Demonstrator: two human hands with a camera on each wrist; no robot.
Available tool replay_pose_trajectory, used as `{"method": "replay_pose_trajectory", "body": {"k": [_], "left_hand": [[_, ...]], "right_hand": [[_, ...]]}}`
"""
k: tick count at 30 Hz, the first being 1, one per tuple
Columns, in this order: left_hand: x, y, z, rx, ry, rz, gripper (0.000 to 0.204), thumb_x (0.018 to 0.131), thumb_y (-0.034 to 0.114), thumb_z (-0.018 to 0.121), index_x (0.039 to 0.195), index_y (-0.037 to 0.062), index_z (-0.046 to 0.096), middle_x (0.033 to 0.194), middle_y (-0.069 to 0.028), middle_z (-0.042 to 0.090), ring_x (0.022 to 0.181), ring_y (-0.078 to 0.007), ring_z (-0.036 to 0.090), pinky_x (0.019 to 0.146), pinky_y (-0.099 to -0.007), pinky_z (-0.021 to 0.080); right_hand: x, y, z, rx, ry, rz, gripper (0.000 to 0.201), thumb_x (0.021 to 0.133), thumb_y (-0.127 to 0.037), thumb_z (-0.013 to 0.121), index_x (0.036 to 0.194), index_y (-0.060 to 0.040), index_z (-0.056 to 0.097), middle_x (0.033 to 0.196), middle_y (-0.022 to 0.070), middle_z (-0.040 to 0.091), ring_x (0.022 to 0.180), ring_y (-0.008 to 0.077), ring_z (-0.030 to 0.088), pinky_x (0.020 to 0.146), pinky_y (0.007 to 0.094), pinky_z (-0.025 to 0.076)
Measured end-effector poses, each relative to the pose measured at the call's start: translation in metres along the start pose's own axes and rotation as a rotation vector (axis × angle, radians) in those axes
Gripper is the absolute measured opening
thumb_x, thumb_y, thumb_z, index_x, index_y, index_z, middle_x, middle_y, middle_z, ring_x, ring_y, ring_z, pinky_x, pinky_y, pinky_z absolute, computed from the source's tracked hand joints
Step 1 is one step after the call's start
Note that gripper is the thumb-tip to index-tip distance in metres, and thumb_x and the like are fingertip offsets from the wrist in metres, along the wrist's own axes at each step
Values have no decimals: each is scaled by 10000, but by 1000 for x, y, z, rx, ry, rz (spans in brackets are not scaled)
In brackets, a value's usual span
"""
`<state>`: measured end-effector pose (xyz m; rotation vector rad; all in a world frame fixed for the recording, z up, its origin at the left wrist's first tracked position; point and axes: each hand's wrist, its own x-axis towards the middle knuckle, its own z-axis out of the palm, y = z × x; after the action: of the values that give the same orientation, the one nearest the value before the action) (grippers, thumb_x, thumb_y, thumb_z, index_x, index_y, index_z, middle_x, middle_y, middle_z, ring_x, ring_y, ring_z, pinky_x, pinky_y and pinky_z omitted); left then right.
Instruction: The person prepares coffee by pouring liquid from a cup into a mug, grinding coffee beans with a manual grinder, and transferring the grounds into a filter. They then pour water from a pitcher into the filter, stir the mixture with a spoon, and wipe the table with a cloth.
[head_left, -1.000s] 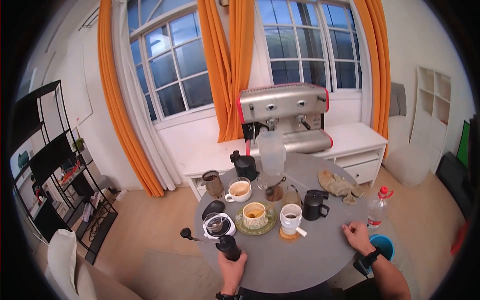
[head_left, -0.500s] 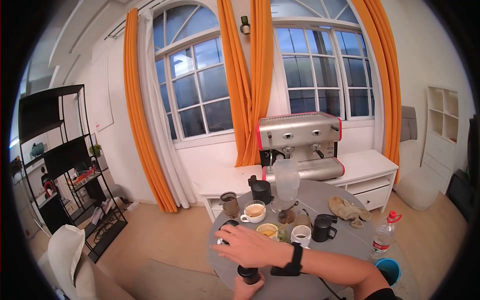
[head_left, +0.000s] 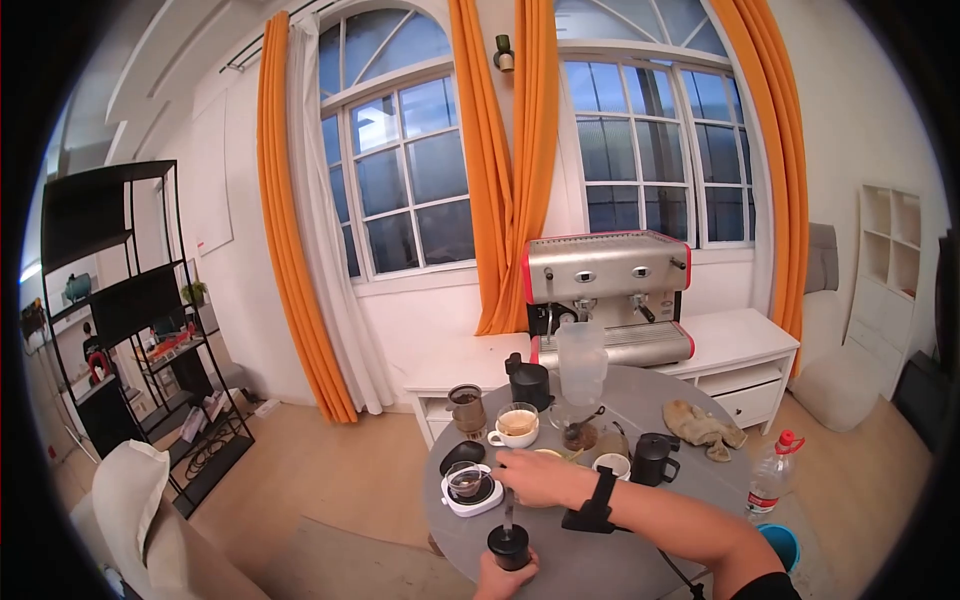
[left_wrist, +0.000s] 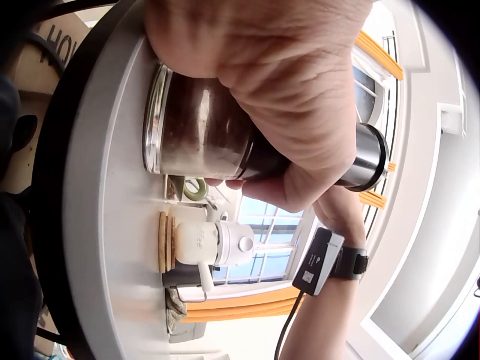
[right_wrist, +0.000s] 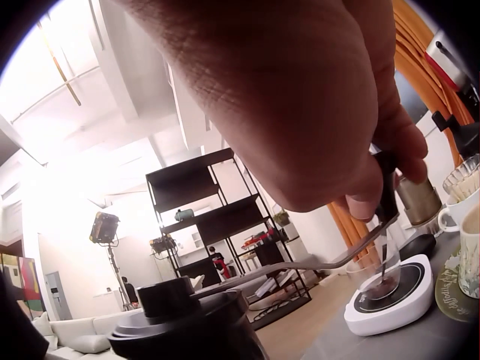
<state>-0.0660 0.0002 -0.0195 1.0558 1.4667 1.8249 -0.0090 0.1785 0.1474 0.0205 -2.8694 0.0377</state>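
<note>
My left hand [head_left: 497, 580] grips the black body of a manual coffee grinder [head_left: 509, 548] near the table's front edge. In the left wrist view the grinder stands upright on the table, dark brown grounds showing in its clear jar [left_wrist: 199, 127]. Over the grinder, my right hand [head_left: 540, 478] holds the black knob [right_wrist: 387, 191] at the end of the metal crank arm [right_wrist: 300, 266]. The crank points away from me, toward the cups. Left of this hand sits a white scale [head_left: 472, 502] with a small clear glass cup [head_left: 464, 478] on it.
Behind the scale are a black mouse-shaped object [head_left: 462, 458], a brownish canister [head_left: 466, 410] and a white cup [head_left: 514, 437]. A black jug [head_left: 655, 458] and a crumpled cloth [head_left: 703, 428] lie to the right. An espresso machine [head_left: 605, 270] stands on the white cabinet beyond.
My right hand has come from the table's right side across to the grinder's crank knob. The crank has swung from pointing left to pointing away from me. My left hand keeps its hold.
</note>
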Motion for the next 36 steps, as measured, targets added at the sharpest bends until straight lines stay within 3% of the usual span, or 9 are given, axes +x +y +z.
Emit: {"method": "replay_pose_trajectory", "body": {"k": [9, 12, 15, 18, 24, 26, 27, 28, 36], "left_hand": [[0, -8, -1, 61, -1, -49, 241, 785, 78, 823, 997, 31, 719, 839, 1, 698, 738, -130, 654, 693, -320, 539], [2, -31, -7, 220, 10, -15, 282, 797, 84, 835, 1052, 20, 733, 890, -10, 727, 774, -137, 671, 721, -334, 552], [0, -6, -7, 154, -36, -76, 228, 783, 49, 829, 981, 20, 722, 901, -24, 750, 791, -132, 693, 762, -321, 568], [1, 12, -5, 142, -42, -153, 165, 764, 44, 834, 891, 23, 729, 877, -12, 758, 768, -101, 694, 742, -292, 567], [9, 4, -1, 146, -16, 1, 139, 768, 30, 811, 867, 47, 715, 845, -8, 731, 780, -113, 683, 761, -302, 557], [5, 1, 0, 69, -4, 80, 128, 769, 18, 798, 851, 60, 709, 831, -6, 719, 787, -121, 679, 775, -307, 552], [3, 13, -2, 100, -68, 26, 118, 764, 8, 784, 841, 51, 706, 818, -7, 715, 777, -115, 676, 756, -297, 546], [3, 14, -3, 110, -66, 14, 116, 761, 14, 790, 844, 43, 715, 821, -5, 724, 774, -109, 683, 755, -294, 553], [5, 0, -4, 89, -76, -27, 119, 762, 28, 806, 862, 24, 743, 831, -7, 748, 776, -96, 701, 758, -285, 568]], "right_hand": [[-110, -43, -66, -38, -137, 215, 373, 799, -47, 722, 1096, 91, 542, 1067, 262, 647, 1013, 426, 700, 836, 476, 599], [-135, -83, -91, 10, -391, 131, 389, 829, -121, 729, 1096, 74, 524, 1026, 241, 620, 945, 418, 704, 767, 482, 595], [-147, -136, -84, -59, -190, -189, 429, 812, -153, 718, 1166, 51, 585, 1127, 189, 640, 1012, 346, 674, 851, 398, 567], [-99, -163, -75, -28, -191, -466, 377, 867, -179, 662, 1175, 30, 610, 1114, 177, 649, 1044, 288, 658, 868, 349, 551], [48, -130, 48, 290, 87, -683, 479, 755, -110, 788, 1150, 36, 561, 1110, 243, 619, 890, 403, 689, 762, 485, 601], [91, -94, 10, 196, -245, -420, 291, 734, -58, 736, 971, 89, 653, 991, 251, 674, 901, 411, 724, 680, 448, 599], [100, -71, 16, 122, -152, -285, 205, 704, -15, 717, 883, 84, 711, 937, 289, 722, 870, 425, 747, 680, 468, 607], [98, -57, -21, 88, -406, -126, 333, 776, -59, 717, 1094, 29, 668, 1120, 283, 673, 1082, 458, 688, 848, 499, 597], [-80, -17, -76, 5, -344, 195, 236, 817, -63, 702, 965, 99, 616, 938, 272, 701, 906, 446, 716, 771, 487, 578]]}}
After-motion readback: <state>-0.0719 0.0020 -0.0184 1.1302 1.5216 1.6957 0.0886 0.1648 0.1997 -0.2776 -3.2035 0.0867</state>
